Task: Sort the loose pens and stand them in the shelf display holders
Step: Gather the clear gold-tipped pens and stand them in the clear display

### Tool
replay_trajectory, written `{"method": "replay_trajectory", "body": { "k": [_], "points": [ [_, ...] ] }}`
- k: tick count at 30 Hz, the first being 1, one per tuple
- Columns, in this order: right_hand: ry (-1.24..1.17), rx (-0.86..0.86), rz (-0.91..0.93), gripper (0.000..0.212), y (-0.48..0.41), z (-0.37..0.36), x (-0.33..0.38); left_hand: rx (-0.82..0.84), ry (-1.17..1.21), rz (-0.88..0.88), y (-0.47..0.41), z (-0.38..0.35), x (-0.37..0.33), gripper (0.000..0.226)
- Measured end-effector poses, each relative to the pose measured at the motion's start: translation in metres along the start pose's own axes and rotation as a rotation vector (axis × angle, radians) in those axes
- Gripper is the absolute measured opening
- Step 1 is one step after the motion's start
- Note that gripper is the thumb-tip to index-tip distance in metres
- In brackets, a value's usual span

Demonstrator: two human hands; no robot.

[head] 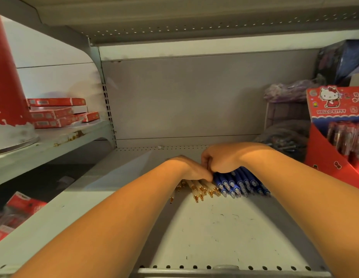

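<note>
1. Cream-barrelled plastic pens with gold metal tips (197, 189) lie flat in a row on the pale grey painted metal shelf (214, 233). Their long axes run front to back and the tips point at the shelf's front edge.
2. Just to their right, touching them, lie blue plastic pens with clear tips (241, 185). They run the same way, fanned slightly, tips forward.
3. Both groups sit mid-shelf, with their far ends hidden under the hands.
4. The left hand (191, 167) lies palm down across the cream pens, fingers fairly straight and pressing on them.
5. The right hand (220, 159) is curled, knuckles up, its heel on the blue pens. Its fingers bend down where the two groups meet, and I cannot tell whether they clasp a pen.
6. At the right stands a red cardboard Hello Kitty display box (333, 109), upright pens showing in its open front (347, 137).
7. Behind it sit a dark plastic-wrapped bundle (284, 139) and a crumpled purple bag (288, 91).
8. On the neighbouring shelf to the left are stacked flat red cartons (56, 113) and a tall red tapered container (6, 77).
9. The shelf paint is scuffed and its front lip is punched with round holes.
</note>
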State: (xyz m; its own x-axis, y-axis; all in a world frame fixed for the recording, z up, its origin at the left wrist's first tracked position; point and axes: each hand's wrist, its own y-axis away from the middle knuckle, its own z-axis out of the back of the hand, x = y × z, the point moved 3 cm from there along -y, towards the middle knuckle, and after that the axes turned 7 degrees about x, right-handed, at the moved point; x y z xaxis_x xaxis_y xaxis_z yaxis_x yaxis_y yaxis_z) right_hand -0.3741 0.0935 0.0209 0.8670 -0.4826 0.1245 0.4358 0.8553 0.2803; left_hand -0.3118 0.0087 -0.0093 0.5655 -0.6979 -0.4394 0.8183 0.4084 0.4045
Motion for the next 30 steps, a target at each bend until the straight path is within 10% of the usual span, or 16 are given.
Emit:
{"method": "replay_trajectory", "body": {
  "k": [23, 30],
  "points": [
    [0.036, 0.014, 0.020, 0.025, -0.007, -0.009, -0.001, 0.092, -0.202, 0.093, -0.002, 0.005, -0.002, 0.014],
    [0.075, 0.021, 0.024, 0.017, -0.007, -0.009, -0.002, -0.100, -0.164, 0.116, -0.004, 0.004, 0.007, 0.026]
  ]
}}
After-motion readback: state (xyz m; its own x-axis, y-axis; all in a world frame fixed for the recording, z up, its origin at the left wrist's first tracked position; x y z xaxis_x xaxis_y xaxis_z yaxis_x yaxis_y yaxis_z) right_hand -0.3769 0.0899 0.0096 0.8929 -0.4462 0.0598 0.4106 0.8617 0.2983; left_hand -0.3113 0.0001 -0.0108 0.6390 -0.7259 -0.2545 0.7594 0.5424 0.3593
